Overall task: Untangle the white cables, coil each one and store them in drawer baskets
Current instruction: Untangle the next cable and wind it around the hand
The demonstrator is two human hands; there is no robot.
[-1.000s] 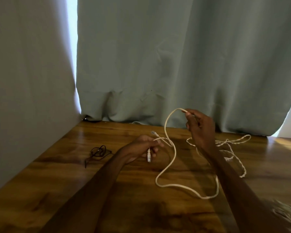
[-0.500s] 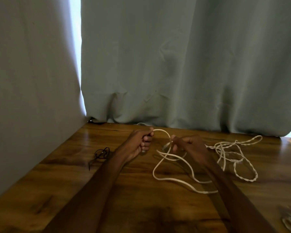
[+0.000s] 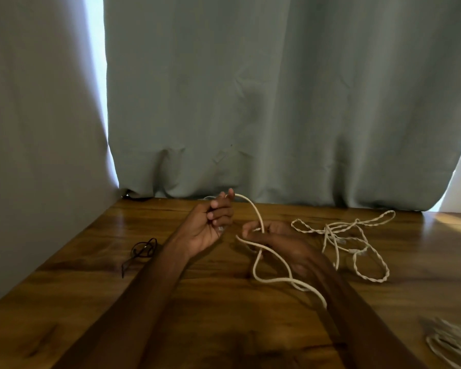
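Both grips hold white cable (image 3: pixel 258 214): left hand (image 3: pixel 208 226) at end, right hand (image 3: pixel 276 242) mid-loop; pale bundle (image 3: pixel 453 344) cut off bottom-right.

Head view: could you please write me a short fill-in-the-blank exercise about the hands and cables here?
1. The left hand and right hand both hold one smooth ____ cable.
2. The twisted tangle lies on the table, to the ____ of the right hand.
3. Behind the table hangs a grey-green ____.
Missing words: white; right; curtain.
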